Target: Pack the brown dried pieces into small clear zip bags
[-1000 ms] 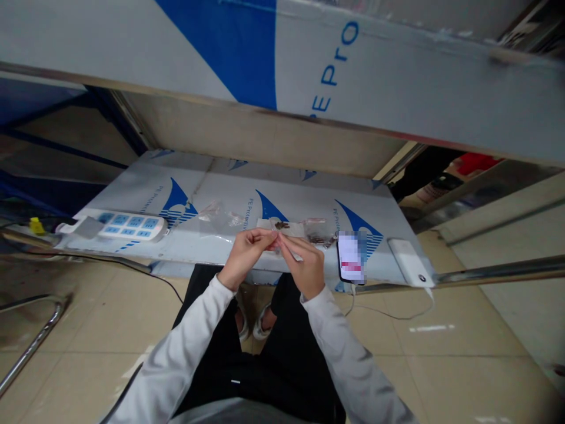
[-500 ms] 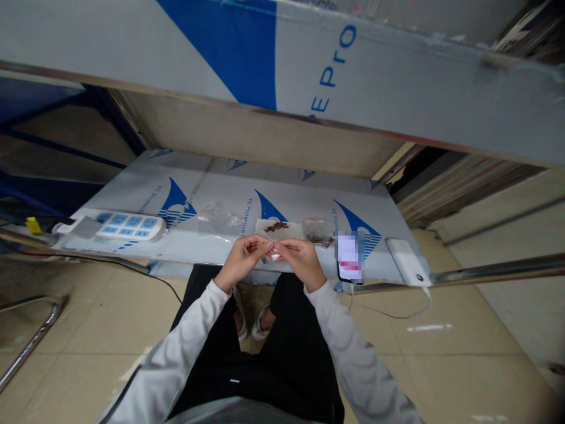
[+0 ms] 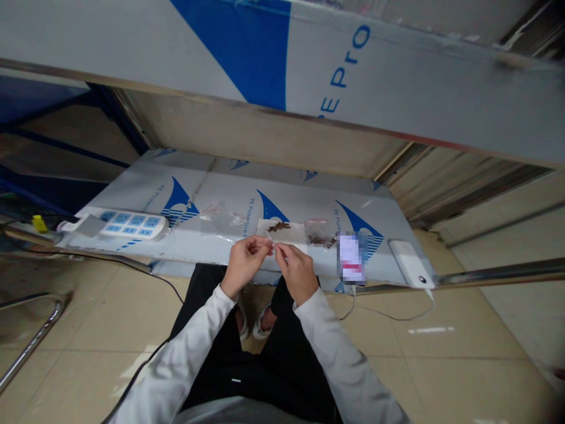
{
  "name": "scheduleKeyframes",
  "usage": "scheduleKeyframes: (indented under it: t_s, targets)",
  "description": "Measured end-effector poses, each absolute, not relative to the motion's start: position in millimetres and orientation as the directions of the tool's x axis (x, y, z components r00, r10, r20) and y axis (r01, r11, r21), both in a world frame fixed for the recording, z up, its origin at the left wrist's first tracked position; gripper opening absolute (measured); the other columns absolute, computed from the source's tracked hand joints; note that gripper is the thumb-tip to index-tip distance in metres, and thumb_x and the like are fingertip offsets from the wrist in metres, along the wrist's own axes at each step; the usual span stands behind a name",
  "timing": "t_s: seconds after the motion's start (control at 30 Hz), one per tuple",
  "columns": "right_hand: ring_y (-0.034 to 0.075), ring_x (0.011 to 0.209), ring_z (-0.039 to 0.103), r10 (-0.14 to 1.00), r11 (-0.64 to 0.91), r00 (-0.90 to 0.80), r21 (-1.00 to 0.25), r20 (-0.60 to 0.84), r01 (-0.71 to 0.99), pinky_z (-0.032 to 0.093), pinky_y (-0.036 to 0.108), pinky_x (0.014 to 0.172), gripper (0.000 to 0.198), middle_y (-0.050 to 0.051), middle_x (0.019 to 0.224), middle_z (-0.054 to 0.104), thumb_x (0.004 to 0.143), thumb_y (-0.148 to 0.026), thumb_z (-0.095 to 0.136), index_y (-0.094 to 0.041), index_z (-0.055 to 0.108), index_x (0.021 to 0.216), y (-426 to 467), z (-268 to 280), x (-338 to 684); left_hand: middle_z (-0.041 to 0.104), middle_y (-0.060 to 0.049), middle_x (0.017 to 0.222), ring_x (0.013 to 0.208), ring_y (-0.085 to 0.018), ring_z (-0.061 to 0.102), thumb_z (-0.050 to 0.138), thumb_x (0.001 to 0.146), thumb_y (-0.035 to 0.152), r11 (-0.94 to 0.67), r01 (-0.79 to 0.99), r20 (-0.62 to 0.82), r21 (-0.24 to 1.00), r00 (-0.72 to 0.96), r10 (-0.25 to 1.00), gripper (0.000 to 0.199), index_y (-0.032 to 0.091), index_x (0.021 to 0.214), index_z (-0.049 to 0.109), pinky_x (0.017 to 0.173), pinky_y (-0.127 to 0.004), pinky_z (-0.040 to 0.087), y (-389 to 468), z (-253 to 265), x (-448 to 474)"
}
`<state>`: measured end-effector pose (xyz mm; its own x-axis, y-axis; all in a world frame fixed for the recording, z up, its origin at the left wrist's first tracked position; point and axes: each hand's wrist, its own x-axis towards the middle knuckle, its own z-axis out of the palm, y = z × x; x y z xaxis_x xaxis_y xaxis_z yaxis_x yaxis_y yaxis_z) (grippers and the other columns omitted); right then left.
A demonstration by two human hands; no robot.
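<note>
My left hand [image 3: 246, 263] and my right hand [image 3: 296, 270] meet over the front edge of the table, fingertips almost touching. Both are closed in a pinch on a small clear plastic bag [image 3: 270, 237], which shows only as a thin whitish strip between the fingers; the rest is hidden. Just beyond the fingertips, a pile of small brown pieces [image 3: 279, 227] lies on a white sheet [image 3: 295, 234]. To the right of the sheet, a clear bag [image 3: 321, 235] with more brown pieces lies flat.
A phone [image 3: 352, 259] and a white power bank [image 3: 410, 264], both with cables, are at right. Clear plastic bags [image 3: 223, 218] lie left of the sheet. A power strip [image 3: 135, 225] sits at far left. An upper shelf [image 3: 198, 65] overhangs the back.
My hands have shifted slightly, and the right fingers now point more upward. The clear plastic between them has turned from a crumpled, shiny patch to a thin strip. The view has shifted slightly.
</note>
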<state>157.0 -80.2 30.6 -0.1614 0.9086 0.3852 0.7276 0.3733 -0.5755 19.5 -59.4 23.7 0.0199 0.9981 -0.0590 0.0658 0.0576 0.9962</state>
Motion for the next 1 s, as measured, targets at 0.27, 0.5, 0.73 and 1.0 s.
scheduleKeyframes:
  t_s: [0.27, 0.5, 0.73, 1.0]
  targets:
    - [0.017, 0.071, 0.069, 0.955, 0.295, -0.158, -0.78, 0.249, 0.551, 0.052, 0.025, 0.069, 0.02, 0.005, 0.079, 0.071, 0.091, -0.026, 0.048, -0.018, 0.066, 0.09, -76, 27, 161, 0.069, -0.006, 0.076, 0.07, -0.015, 0.065, 0.057, 0.079, 0.03, -0.056, 0.142, 0.032, 0.988, 0.17, 0.985, 0.018, 0.013, 0.083, 0.063, 0.069, -0.025, 0.05, -60, 35, 12]
    - [0.015, 0.059, 0.068, 0.977, 0.191, -0.168, -0.898, 0.134, 0.396, 0.053, 0.022, 0.059, 0.02, 0.002, 0.065, 0.069, 0.087, -0.029, 0.051, -0.017, 0.065, 0.08, -75, 24, 163, 0.067, -0.001, 0.066, 0.061, -0.012, 0.062, 0.055, 0.075, 0.021, -0.18, 0.489, 0.077, 0.853, 0.224, 0.972, 0.011, 0.016, 0.073, 0.064, 0.061, -0.022, 0.044, -61, 49, 4]
    - [0.018, 0.063, 0.066, 0.948, 0.204, 0.041, -0.703, 0.315, 0.681, 0.051, 0.028, 0.065, 0.013, 0.005, 0.066, 0.068, 0.082, -0.02, 0.053, -0.017, 0.064, 0.074, -74, 23, 166, 0.065, 0.0, 0.057, 0.054, -0.014, 0.061, 0.059, 0.066, 0.021, -0.049, 0.597, 0.004, 0.801, 0.075, 0.997, 0.007, 0.018, 0.064, 0.064, 0.056, -0.023, 0.041, -65, 50, 8]
    - [0.015, 0.071, 0.065, 0.942, 0.335, -0.198, -0.803, 0.271, 0.493, 0.051, 0.025, 0.069, 0.014, 0.002, 0.083, 0.066, 0.083, -0.014, 0.051, -0.02, 0.058, 0.092, -74, 36, 159, 0.06, 0.002, 0.053, 0.05, -0.011, 0.054, 0.059, 0.069, 0.025, -0.059, 0.485, 0.012, 0.873, 0.099, 0.995, 0.012, 0.017, 0.06, 0.062, 0.051, -0.021, 0.038, -61, 50, 6]
